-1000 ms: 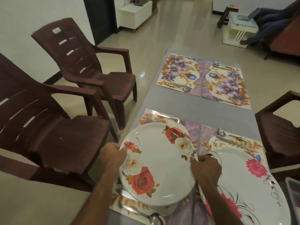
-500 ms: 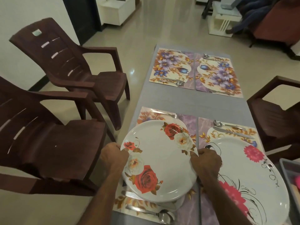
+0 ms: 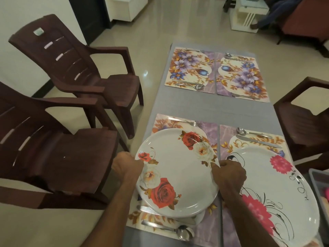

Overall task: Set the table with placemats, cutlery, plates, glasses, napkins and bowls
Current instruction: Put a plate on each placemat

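— Over the near left placemat (image 3: 210, 129): both hands clamp the rose plate (image 3: 178, 168), left hand (image 3: 127, 166) and right hand (image 3: 229, 175) on opposite rims.
— Any writing?
— None readable; a pale sticker (image 3: 38, 31) on the far chair is blurred.
— Edges?
— The plate overhangs the table (image 3: 204, 106) edge; two chairs stand close.

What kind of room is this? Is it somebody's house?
Most likely a home dining area: a long grey table set with floral placemats, brown plastic armchairs beside it, and a reddish sofa in the open living space beyond.
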